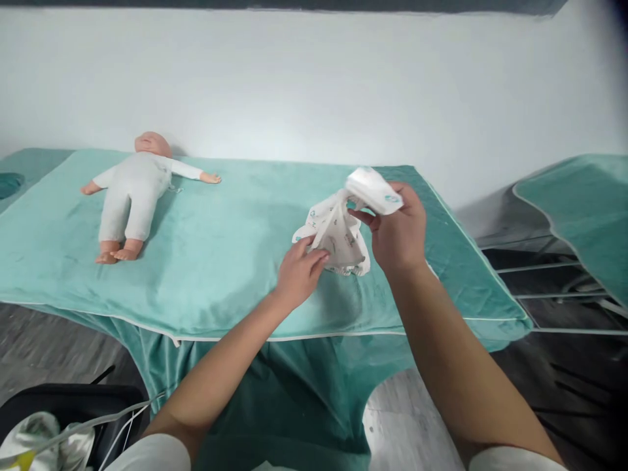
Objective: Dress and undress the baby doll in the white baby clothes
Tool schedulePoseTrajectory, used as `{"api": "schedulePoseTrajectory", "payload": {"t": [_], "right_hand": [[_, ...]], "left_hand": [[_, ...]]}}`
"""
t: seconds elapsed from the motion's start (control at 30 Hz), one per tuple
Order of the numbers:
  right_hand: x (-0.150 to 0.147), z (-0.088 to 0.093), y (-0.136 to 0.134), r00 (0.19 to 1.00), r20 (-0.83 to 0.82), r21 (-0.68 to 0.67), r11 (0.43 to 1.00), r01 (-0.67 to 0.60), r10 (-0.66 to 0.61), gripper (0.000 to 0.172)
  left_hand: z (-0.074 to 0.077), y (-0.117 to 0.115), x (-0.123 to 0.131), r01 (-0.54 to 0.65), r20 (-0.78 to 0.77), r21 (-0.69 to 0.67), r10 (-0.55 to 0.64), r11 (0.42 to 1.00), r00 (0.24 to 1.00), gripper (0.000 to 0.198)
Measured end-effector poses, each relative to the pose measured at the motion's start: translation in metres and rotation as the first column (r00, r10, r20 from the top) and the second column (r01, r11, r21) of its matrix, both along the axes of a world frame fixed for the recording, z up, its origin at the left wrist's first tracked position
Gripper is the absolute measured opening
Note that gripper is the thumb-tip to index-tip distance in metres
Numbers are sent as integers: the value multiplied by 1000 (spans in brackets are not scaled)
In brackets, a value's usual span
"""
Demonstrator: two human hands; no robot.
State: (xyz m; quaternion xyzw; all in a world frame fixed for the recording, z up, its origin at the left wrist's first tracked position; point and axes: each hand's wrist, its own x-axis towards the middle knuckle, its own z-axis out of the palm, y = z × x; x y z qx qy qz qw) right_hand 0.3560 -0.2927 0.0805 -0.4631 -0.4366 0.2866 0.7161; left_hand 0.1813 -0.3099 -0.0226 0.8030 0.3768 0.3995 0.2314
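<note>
A white nappy with small printed marks (343, 229) is held up just above the teal cloth-covered table (220, 248). My right hand (398, 230) grips its upper folded end, fingers closed round it. My left hand (297, 273) pinches the lower left edge of the nappy. A baby doll in a pale one-piece suit (133, 195) lies on its back at the far left of the table, arms spread, well away from both hands.
A white wall stands behind the table. A second teal-covered surface (583, 209) is at the right, with dark metal bars below it. A black bin (63, 412) holding crumpled white material and a thin cable sits at the lower left.
</note>
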Motion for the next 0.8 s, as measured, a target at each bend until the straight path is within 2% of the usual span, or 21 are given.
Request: {"api": "schedulePoseTrajectory", "payload": {"t": [0.1,0.23,0.3,0.33,0.4,0.47,0.5,0.57,0.6,0.67,0.7,0.73,0.8], "right_hand": [[-10,17,0,986,-135,44,995,-91,96,21],[-42,37,-8,955,-112,18,961,-276,276,25],[-64,45,-11,926,-50,-7,927,-374,374,29],[-74,46,-11,904,1,-20,904,-428,428,31],[-89,41,-8,833,162,-57,848,-528,529,34],[-95,23,-5,741,404,-119,834,-539,537,39],[-94,8,-4,685,536,-159,856,-492,493,43],[-86,-27,-4,538,773,-217,937,-274,336,55],[-79,-45,-6,440,845,-269,952,-145,306,58],[-62,-77,-9,279,894,-366,931,4,351,59],[-53,-88,-10,240,893,-397,918,21,380,59],[-45,-96,-11,236,890,-405,914,13,391,57],[-31,-101,-10,308,867,-404,914,-24,391,49]], "left_hand": [[1,1,-14,-103,116,-36,106,994,988,30],[10,-10,-22,-205,234,45,189,978,954,90],[18,-11,-24,-291,264,92,258,952,929,102],[22,-8,-26,-340,279,83,305,937,910,98],[33,5,-36,-404,305,-11,388,915,870,68],[42,24,-55,-390,333,-174,427,904,841,29],[47,34,-68,-368,358,-251,439,895,824,21],[52,52,-99,-411,450,-344,532,844,717,20],[53,59,-115,-446,491,-371,579,815,651,22],[51,68,-144,-486,556,-407,632,774,540,28],[47,71,-157,-491,579,-418,641,764,504,30],[42,72,-167,-496,594,-427,648,756,477,33],[28,72,-181,-510,589,-453,675,731,444,34]]}}
